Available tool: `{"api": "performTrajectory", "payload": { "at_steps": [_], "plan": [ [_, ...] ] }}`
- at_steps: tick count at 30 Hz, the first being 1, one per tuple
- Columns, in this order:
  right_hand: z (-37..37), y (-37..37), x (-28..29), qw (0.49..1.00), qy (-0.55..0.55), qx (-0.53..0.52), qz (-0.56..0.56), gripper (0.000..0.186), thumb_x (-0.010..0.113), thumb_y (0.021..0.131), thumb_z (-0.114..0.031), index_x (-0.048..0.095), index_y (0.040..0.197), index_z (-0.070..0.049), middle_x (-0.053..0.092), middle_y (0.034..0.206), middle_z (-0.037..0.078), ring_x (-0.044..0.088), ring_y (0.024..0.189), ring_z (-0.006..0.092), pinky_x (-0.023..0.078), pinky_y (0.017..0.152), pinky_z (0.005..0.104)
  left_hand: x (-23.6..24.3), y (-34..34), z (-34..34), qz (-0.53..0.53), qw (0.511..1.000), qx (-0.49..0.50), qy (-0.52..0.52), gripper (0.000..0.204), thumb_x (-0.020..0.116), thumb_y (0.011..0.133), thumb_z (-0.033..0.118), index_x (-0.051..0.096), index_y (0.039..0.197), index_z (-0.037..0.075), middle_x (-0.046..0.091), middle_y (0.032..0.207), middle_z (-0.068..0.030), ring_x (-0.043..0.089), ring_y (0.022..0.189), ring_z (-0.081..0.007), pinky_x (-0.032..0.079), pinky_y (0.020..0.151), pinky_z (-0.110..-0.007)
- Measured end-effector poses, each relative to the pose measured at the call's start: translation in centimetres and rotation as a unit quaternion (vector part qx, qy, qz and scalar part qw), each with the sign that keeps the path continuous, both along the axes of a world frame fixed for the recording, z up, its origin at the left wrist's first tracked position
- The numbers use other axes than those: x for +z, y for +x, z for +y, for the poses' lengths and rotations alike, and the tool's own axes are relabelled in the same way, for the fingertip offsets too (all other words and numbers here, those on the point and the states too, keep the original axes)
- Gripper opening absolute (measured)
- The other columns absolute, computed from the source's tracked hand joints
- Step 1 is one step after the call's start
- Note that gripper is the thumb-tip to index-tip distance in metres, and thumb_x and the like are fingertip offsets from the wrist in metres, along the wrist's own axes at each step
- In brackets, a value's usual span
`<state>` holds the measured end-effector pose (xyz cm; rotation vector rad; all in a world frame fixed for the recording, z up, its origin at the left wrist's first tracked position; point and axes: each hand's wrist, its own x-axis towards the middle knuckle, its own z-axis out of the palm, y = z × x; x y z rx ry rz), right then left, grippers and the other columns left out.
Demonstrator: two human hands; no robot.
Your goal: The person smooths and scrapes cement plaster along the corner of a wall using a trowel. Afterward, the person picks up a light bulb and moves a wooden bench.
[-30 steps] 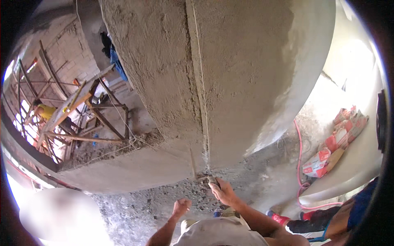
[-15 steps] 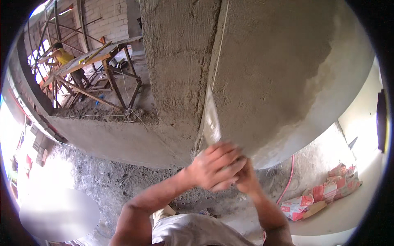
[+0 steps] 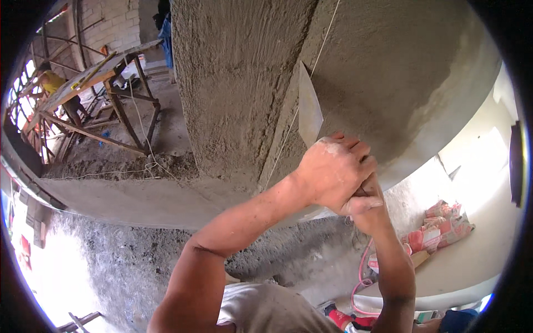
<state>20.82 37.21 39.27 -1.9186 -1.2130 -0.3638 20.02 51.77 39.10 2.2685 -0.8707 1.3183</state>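
Note:
A pointed metal trowel [image 3: 310, 105] rests its thin blade by the edge of a rough mortar strip on the wet-plastered wall [image 3: 383, 66]. A taut white string [image 3: 286, 136] runs slantwise down the wall, and the blade crosses it. My left hand [image 3: 336, 173] is closed round the handle end, its back dusted with mortar and its thumb bent below. My right hand [image 3: 371, 213] meets it from the right, also closed at the handle; the left hand covers most of its fingers. A dark bit of handle shows between the hands.
At the far left stands a wooden trestle platform [image 3: 91, 83], with a person in a yellow top [image 3: 53, 83] beside it. Red and white paper sacks [image 3: 438, 230] lie at the right by a pink hose [image 3: 361, 272]. Rough debris covers the floor [image 3: 133, 250] below the wall.
Both hands and the trowel have moved up and to the right, and the blade now sits higher across the string. The view has shifted, moving the platform and sacks leftward.

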Motion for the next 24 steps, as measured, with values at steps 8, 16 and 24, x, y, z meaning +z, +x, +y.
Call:
{"api": "performTrajectory", "payload": {
  "at_steps": [8,16,24],
  "plan": [
    [0.5,-2.5,-2.7,0.988,-0.089,-0.042,0.122,0.017,0.054,0.081,-0.012,0.056,0.076,0.004,0.06,0.075,0.02,0.059,0.068,0.034,0.044,0.056,0.0401,-4.6,-0.9,0.7,-0.024,0.995,-0.057,-0.076,0.057,0.051,0.07,0.065,0.052,0.068,0.008,0.044,0.063,-0.0078,0.052,0.055,-0.0279,0.041,0.048,-0.037],
    [-0.1,-1.0,-6.3,0.986,-0.055,-0.007,0.156,0.012,0.053,0.079,-0.008,0.057,0.072,0.002,0.061,0.067,0.015,0.061,0.061,0.0261,0.044,0.053,0.0353,-5.3,-0.3,0.6,-0.013,0.998,-0.051,-0.035,0.054,0.052,0.072,0.06,0.052,0.069,0.007,0.046,0.062,-0.0079,0.05,0.053,-0.0278,0.04,0.047,-0.037],
    [1.4,-1.9,-4.6,0.98,-0.001,0.024,0.199,0.015,0.054,0.077,-0.01,0.053,0.071,0.003,0.058,0.065,0.019,0.059,0.058,0.0322,0.04,0.049,0.0381,-3.1,-1.2,1.8,-0.037,0.997,-0.056,-0.035,0.056,0.051,0.072,0.06,0.055,0.072,0.004,0.046,0.06,-0.0076,0.05,0.051,-0.0274,0.039,0.044,-0.036]
  ]
}}
